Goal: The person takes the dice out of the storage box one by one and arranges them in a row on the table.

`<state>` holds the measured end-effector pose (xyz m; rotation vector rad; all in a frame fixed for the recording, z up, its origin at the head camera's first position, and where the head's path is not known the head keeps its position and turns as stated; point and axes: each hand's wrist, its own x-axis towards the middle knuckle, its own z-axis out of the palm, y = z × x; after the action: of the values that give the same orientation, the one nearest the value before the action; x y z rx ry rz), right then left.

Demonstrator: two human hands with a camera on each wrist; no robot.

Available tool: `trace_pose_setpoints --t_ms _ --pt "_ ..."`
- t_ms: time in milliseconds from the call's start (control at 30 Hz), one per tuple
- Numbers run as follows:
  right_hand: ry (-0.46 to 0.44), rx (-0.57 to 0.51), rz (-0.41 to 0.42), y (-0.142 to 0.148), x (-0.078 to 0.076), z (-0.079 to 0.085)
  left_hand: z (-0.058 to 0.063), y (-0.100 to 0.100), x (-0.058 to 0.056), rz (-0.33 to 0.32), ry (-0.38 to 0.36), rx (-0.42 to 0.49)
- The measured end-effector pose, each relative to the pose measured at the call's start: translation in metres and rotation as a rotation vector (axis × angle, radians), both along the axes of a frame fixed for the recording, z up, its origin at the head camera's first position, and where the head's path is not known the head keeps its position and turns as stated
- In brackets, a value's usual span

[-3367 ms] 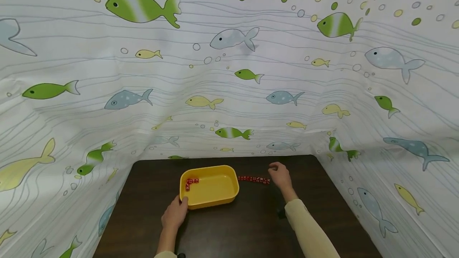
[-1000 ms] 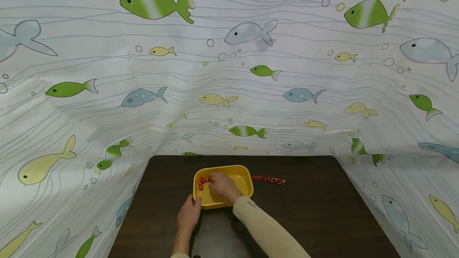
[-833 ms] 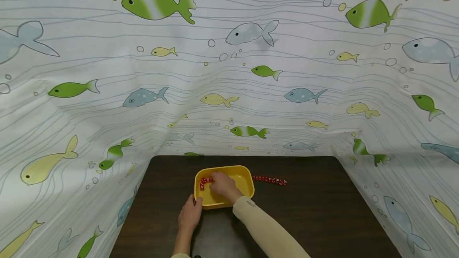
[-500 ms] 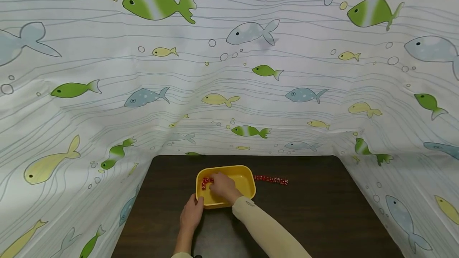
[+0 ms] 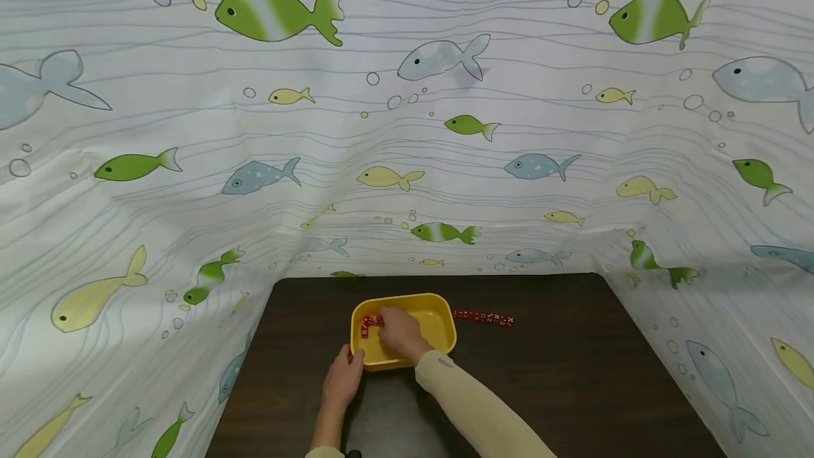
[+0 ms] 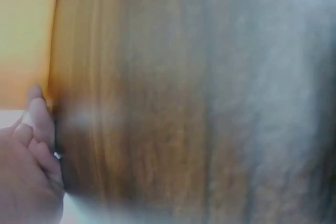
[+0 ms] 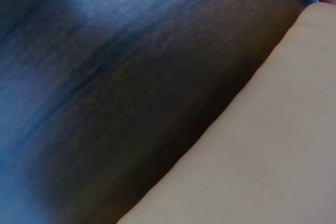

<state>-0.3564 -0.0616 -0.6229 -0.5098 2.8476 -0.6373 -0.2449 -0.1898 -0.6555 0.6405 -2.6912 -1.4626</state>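
Observation:
A yellow tray [image 5: 437,325] with raised walls sits on the dark table. At its near left corner my left hand [image 5: 343,376] grips the rim, thumb on top; the left wrist view shows the fingers [image 6: 39,121] against the tray's edge. Inside, several red dice [image 5: 365,329] form an L along the left side. My right hand [image 5: 403,331] reaches into the tray and pinches a die at the right end of the L's far row; the fingertips partly cover it. In the right wrist view the sleeve [image 7: 262,129] hides most of that hand.
To the right of the tray, a line of several red dice [image 5: 485,317] lies on the wood-grain table [image 5: 572,373]. A white curtain [image 5: 343,126] printed with fish hangs around the back and sides.
Compared with 3.4 seconds ago, my right hand has gone from the right end of the table's dice line into the tray. Lately the hands barely move; the head view shifts slightly.

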Motion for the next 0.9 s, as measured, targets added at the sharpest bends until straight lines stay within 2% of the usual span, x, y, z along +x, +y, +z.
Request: trace_pose_setpoints --t_ms 300,600,767,900 --pt "0.037 -0.002 -0.011 0.010 0.007 0.004 -0.004 0.004 0.002 0.013 0.014 0.032" --pt "0.004 -0.056 -0.034 0.015 0.009 0.005 -0.006 0.004 0.004 0.018 0.011 0.021" --pt "-0.015 -0.085 -0.039 0.019 0.011 0.014 -0.006 0.002 0.005 0.018 0.007 0.022" --pt "-0.009 -0.131 -0.049 0.022 0.011 0.027 -0.002 -0.001 0.002 0.013 0.010 0.026"
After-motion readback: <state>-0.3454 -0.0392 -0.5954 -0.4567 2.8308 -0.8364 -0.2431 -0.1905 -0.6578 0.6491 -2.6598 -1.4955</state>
